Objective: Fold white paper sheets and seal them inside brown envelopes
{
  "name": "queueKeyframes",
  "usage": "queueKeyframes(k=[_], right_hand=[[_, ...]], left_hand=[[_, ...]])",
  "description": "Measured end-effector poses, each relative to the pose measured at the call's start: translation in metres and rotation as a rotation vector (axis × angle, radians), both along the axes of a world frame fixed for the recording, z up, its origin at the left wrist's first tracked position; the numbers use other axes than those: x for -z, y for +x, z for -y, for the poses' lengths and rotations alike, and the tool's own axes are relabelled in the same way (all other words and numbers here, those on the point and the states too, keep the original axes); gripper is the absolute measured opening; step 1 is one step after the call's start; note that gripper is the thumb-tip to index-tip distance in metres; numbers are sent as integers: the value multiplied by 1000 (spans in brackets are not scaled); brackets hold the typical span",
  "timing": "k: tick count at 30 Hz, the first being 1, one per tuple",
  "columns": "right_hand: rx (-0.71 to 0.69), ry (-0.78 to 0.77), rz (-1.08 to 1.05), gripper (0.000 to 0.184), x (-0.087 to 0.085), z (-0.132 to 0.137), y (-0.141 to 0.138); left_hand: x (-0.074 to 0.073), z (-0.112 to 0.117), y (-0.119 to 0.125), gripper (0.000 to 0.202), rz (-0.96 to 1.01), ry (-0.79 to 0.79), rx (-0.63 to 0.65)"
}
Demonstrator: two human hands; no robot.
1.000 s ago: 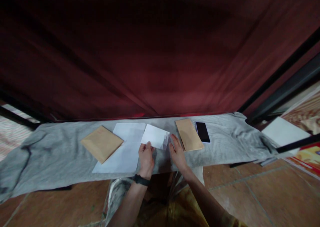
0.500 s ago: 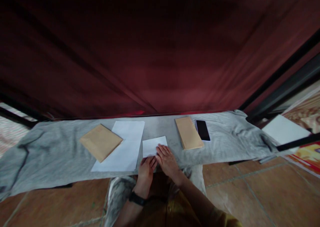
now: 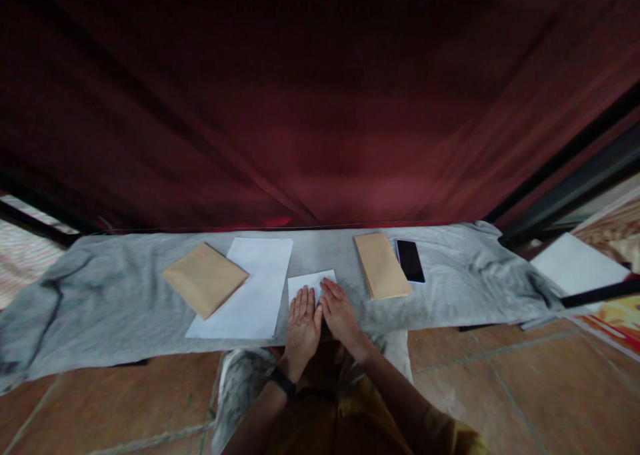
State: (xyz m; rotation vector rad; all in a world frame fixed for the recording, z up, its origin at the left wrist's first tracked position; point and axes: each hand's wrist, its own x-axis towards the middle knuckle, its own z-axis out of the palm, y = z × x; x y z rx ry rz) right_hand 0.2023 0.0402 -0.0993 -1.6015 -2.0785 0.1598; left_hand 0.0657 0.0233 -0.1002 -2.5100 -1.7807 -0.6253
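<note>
A small folded sheet of white paper point(image 3: 310, 279) lies on the grey cloth in front of me, its near part covered by my hands. My left hand point(image 3: 303, 325) rests flat on its left side, fingers stretched out and pointing away from me. Beside it, my right hand point(image 3: 341, 315) lies on the paper's right part with fingers extended and slanting left. The two hands are side by side, close at the thumbs. To the left is a larger stack of white paper point(image 3: 263, 275), partly under brown envelopes point(image 3: 205, 278).
More brown envelopes point(image 3: 383, 265) lie to the right, against a dark phone point(image 3: 411, 260). The grey cloth point(image 3: 115, 295) covers the narrow bench. A dark red curtain point(image 3: 320, 141) hangs behind it. At far right are a white sheet point(image 3: 580, 265) and a black frame bar point(image 3: 600, 293).
My left hand has moved up from the paper's near edge and now lies flat on it. My right hand has shifted slightly up and right. The whole view has shifted a little.
</note>
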Motion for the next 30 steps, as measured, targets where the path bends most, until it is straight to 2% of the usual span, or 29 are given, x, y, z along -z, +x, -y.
queueKeyframes(k=[6,11,17,23,27,30], right_hand=[[-42,26,-46,45,-6,-15,-16],[-83,43,34,46,4,-25,-23],[-30,54,155,50,13,-23,2],[72,56,180,55,17,-15,30],[63,56,167,56,17,-12,37],[62,54,159,56,16,-11,37]], left_hand=[[10,5,1,62,-124,16,8],[13,5,1,65,-158,19,15],[8,4,2,55,-119,30,-1],[2,6,0,59,-35,22,-56],[2,2,-10,61,8,46,-112],[0,-9,-6,61,16,57,-103]])
